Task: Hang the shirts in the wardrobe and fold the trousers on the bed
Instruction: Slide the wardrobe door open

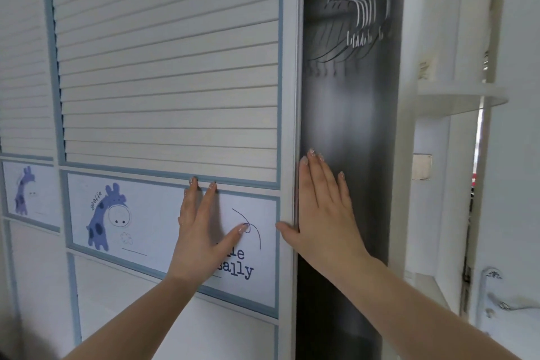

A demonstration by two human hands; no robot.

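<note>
A white wardrobe with a slatted sliding door [169, 67] fills the view. The door stands partly slid left, showing a dark gap at the right. My left hand [201, 228] lies flat, fingers spread, on the door's panel with a blue giraffe picture [106, 216]. My right hand [321, 213] presses flat on the door's right edge [290, 96], thumb on the front face and fingers reaching into the gap. Several empty white hangers [359, 9] hang on a rail at the top of the opening. No shirts or trousers are in view.
A second sliding door [23, 67] with another giraffe panel is at the far left. Right of the opening stand the wardrobe's white side panel [409, 126], a rounded corner shelf [458, 96] and a room door with a lever handle [502, 304].
</note>
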